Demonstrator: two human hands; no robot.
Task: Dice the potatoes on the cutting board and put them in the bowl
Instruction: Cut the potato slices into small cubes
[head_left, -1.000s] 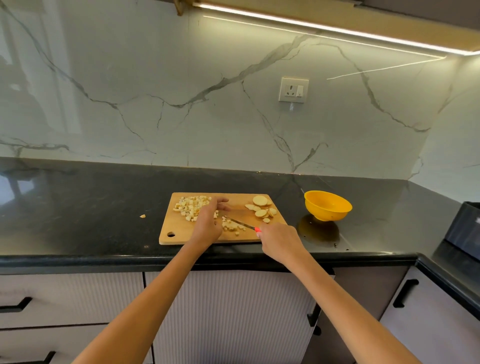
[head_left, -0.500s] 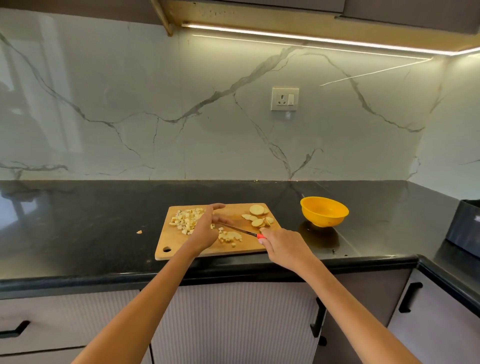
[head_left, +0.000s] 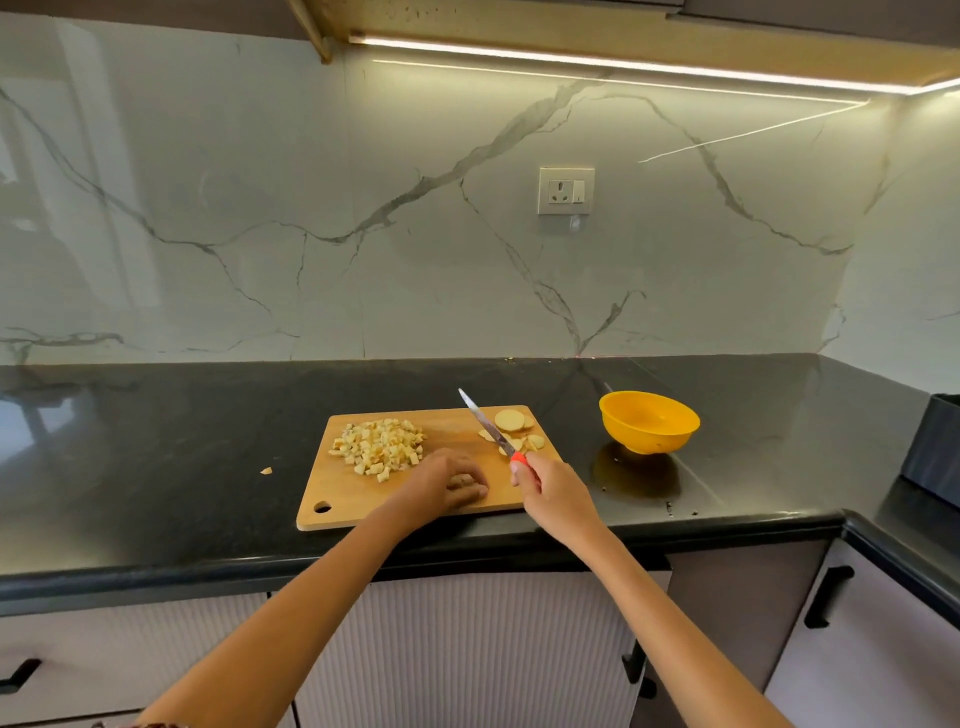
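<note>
Black stone desk (head_left: 182, 441) is carrying everything, set under a veined marble backsplash (head_left: 311, 208) with a wall socket (head_left: 566, 190).

Wooden cutting board (head_left: 358, 493) is lying near the desk's front edge, hanging hole at its near-left corner. Yellow bowl (head_left: 649, 422) is standing on the desk to the right of the board, apart from it; appears to be holding nothing yet.

Left hand (head_left: 441, 480) is resting palm-down on the board's near-middle, its fingers (head_left: 470, 491) curling over a small clump of cut potato; how tightly they are gripping it I cannot tell. Right hand (head_left: 553, 491) is wrapping closed around the red handle of a kitchen knife (head_left: 488, 426), blade lifting clear of the board and pointing away to the far left, across the uncut slices.

Pile of diced potato (head_left: 382, 447) is sitting on the board's left half. Potato slices (head_left: 511, 428), round, several overlapping, are lying at the far-right corner, still to be diced. One stray potato bit (head_left: 266, 471) is lying on the desk just left of the board.

Judgement: dicing is partway through, with the hand seemingly gathering fresh dice toward the pile. Next move is calling for a slice brought under the blade, fingertips tucked back, then cuts in both directions; transfer to the bowl is not yet begun.
</note>
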